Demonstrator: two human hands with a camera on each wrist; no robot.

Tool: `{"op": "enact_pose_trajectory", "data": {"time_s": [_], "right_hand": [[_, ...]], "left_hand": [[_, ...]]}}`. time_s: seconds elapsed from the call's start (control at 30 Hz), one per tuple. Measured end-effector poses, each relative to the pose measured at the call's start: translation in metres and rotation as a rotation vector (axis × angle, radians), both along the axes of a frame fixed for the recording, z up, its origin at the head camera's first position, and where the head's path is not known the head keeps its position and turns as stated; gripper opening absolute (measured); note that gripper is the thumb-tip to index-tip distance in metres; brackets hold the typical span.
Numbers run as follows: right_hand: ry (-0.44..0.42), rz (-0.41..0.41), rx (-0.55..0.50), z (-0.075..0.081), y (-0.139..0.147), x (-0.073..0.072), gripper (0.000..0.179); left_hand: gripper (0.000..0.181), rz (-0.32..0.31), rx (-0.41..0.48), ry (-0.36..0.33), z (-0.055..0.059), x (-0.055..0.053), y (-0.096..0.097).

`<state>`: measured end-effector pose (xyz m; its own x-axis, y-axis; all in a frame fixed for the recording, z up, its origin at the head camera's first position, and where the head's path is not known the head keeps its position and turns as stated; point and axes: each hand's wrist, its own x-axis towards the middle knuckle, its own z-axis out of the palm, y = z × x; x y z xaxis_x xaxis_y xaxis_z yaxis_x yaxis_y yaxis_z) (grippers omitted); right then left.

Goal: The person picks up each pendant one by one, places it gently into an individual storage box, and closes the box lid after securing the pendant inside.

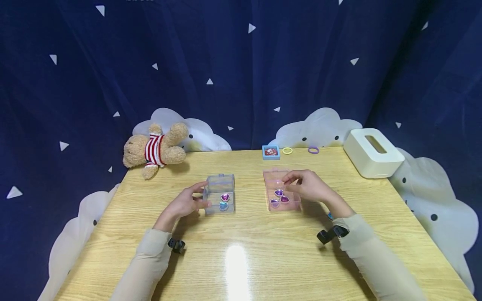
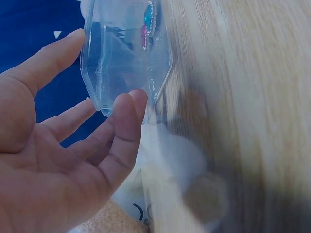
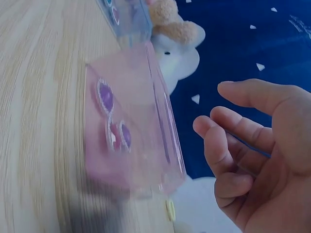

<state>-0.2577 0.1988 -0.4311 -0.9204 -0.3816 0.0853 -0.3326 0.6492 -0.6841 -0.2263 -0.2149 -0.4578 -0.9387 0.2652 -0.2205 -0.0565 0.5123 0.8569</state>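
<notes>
While my left hand (image 1: pixel 186 203) rests open-fingered against the clear blue plastic box (image 1: pixel 220 194) on the wooden counter (image 1: pixel 241 251), my right hand (image 1: pixel 308 186) hovers loosely curled and empty over the open pink plastic box (image 1: pixel 280 194). I judge it best to brace each box firmly and pinch one heart-shaped gem (image 1: pixel 278 192) at a time.

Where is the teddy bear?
In the head view the teddy bear lies at the table's far left corner, beyond the clear box by the left hand.
</notes>
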Motion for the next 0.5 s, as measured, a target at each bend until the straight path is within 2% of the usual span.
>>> {"op": "enact_pose_trajectory", "data": {"time_s": [0.2, 0.5], "right_hand": [[-0.026, -0.039, 0.019, -0.004, 0.026, 0.001, 0.017], [-0.152, -0.062, 0.041, -0.014, 0.071, 0.008, 0.028]], "left_hand": [[0.081, -0.011, 0.002, 0.008, -0.001, -0.001, -0.001], [0.081, -0.012, -0.001, 0.008, 0.001, 0.001, 0.000]]}}
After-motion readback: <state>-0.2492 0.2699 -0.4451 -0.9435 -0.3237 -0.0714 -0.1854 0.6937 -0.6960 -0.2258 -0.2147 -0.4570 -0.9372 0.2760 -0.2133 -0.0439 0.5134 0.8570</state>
